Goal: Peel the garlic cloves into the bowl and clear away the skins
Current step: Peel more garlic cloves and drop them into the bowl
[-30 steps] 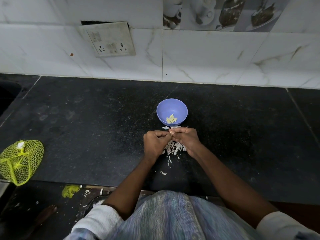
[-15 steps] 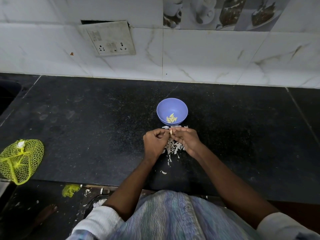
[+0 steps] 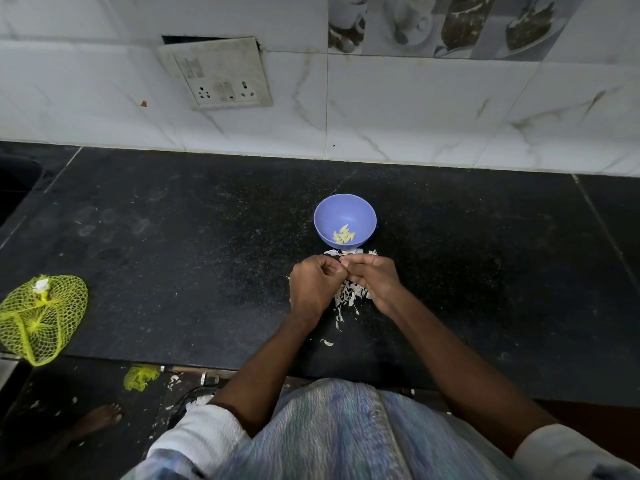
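Seemingly, curled fingers (image 3: 332,268) hide the clove.

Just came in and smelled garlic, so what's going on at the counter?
A person is peeling garlic over the black counter. The left hand and right hand meet fingertip to fingertip, apparently pinching a small clove that is mostly hidden. A few peeled cloves lie in the blue bowl just beyond the hands. White skins are piled under the hands, not yet cleared. A yellow mesh bag lies at the left.
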